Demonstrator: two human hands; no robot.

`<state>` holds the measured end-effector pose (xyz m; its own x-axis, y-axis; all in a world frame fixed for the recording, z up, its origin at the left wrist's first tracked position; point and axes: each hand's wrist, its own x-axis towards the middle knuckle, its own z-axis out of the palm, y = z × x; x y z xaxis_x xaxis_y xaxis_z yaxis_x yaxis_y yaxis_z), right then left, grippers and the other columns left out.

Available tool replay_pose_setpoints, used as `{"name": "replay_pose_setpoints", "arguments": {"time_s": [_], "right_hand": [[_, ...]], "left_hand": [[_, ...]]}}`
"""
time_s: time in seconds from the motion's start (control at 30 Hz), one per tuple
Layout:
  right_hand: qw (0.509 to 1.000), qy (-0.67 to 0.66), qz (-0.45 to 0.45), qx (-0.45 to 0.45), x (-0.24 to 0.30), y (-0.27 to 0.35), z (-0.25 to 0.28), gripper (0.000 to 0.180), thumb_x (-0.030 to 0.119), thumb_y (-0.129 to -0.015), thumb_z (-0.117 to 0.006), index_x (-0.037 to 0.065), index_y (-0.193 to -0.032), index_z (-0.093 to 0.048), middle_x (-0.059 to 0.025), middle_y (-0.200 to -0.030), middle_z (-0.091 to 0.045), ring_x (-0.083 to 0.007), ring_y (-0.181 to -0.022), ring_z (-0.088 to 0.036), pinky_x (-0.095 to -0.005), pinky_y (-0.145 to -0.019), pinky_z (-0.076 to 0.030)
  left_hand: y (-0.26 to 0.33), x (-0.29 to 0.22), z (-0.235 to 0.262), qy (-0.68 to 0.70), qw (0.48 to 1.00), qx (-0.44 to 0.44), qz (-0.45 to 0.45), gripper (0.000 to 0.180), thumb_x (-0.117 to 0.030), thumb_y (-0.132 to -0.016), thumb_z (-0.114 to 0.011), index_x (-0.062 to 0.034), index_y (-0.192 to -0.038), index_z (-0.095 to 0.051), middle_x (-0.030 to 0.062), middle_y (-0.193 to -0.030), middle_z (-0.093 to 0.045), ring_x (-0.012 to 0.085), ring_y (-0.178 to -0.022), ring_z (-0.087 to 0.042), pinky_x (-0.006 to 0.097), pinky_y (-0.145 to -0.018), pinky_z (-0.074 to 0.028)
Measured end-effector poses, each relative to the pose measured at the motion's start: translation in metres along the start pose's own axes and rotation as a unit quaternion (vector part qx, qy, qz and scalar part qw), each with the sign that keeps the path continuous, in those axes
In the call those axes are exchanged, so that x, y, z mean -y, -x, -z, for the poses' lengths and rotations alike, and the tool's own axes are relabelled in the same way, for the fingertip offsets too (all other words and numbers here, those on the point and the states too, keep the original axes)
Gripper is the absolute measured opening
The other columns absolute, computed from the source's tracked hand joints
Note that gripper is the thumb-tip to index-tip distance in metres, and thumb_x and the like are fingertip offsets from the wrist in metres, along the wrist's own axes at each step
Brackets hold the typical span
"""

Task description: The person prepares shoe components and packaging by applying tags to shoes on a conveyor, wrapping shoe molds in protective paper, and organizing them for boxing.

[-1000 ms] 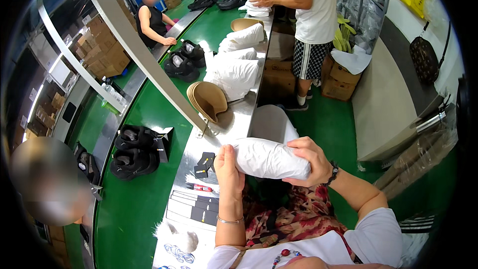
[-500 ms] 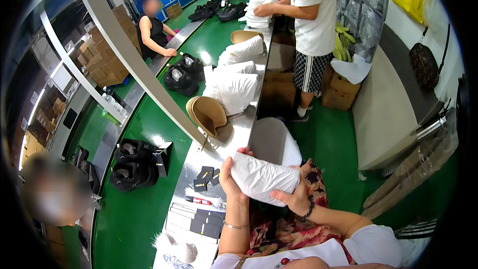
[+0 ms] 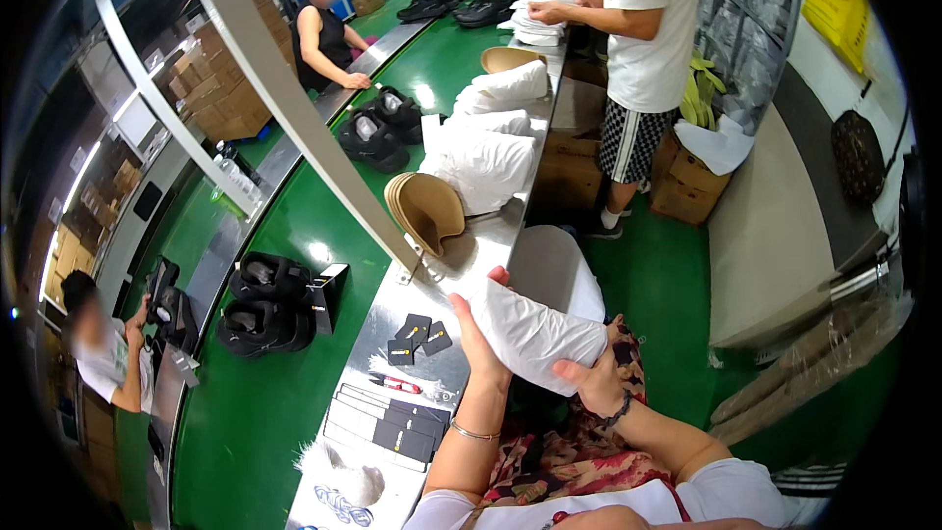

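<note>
On the green conveyor [image 3: 294, 402] at far left, two black shoes [image 3: 265, 304] lie beside a small black box [image 3: 329, 292]. Next to it, the metal table [image 3: 461, 255] carries flat black cards [image 3: 388, 422], small black tags [image 3: 417, 334] and a stack of tan insoles [image 3: 427, 211]. My left hand [image 3: 479, 334] is raised above the table edge, fingers clenched on the left end of a white wrapped bundle [image 3: 535, 334]. My right hand [image 3: 594, 378] grips its lower right end, fingers wrapped underneath. The bundle is held in the air over my lap, tilted down to the right.
</note>
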<state>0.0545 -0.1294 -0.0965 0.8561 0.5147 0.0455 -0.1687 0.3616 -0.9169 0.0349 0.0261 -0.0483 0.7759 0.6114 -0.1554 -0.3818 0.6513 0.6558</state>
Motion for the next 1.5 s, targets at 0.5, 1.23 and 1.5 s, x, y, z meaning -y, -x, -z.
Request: {"name": "replay_pose_setpoints", "arguments": {"time_s": [0.5,1.23,1.5], "right_hand": [[0.925,0.233,0.301,-0.021,0.079,-0.216,0.029,0.073,0.019,-0.064,-0.081,0.000,-0.118,-0.036,-0.0093,-0.110,-0.046,-0.0161,-0.102,-0.046,-0.0301,-0.089,-0.039],[0.887,0.393,0.234,0.063,0.010,-0.345,-0.023,0.085,0.034,-0.062,-0.080,0.006,-0.124,-0.029,-0.0224,-0.122,-0.044,-0.0364,-0.112,-0.047,-0.0399,-0.094,-0.040],[0.886,0.402,0.200,0.112,0.007,-0.346,-0.007,0.097,0.044,-0.062,-0.080,0.002,-0.130,-0.025,-0.0233,-0.128,-0.039,-0.0348,-0.121,-0.040,-0.0386,-0.100,-0.035]], "left_hand": [[-0.094,-0.059,-0.034,-0.415,0.865,-0.014,-0.280,0.042,-0.036,-0.095,-0.045,0.0023,-0.109,-0.054,0.0068,-0.101,-0.056,0.0135,-0.094,-0.049,0.025,-0.086,-0.037],[-0.337,-0.055,-0.024,-0.696,0.676,-0.126,-0.207,0.062,-0.052,-0.091,-0.037,0.0057,-0.107,-0.055,0.0284,-0.105,-0.059,0.0407,-0.102,-0.056,0.043,-0.088,-0.042],[-0.323,-0.058,-0.050,-0.751,0.636,-0.123,-0.126,0.056,-0.046,-0.092,-0.035,-0.0013,-0.124,-0.044,0.0277,-0.124,-0.045,0.0419,-0.117,-0.041,0.049,-0.097,-0.032]]}}
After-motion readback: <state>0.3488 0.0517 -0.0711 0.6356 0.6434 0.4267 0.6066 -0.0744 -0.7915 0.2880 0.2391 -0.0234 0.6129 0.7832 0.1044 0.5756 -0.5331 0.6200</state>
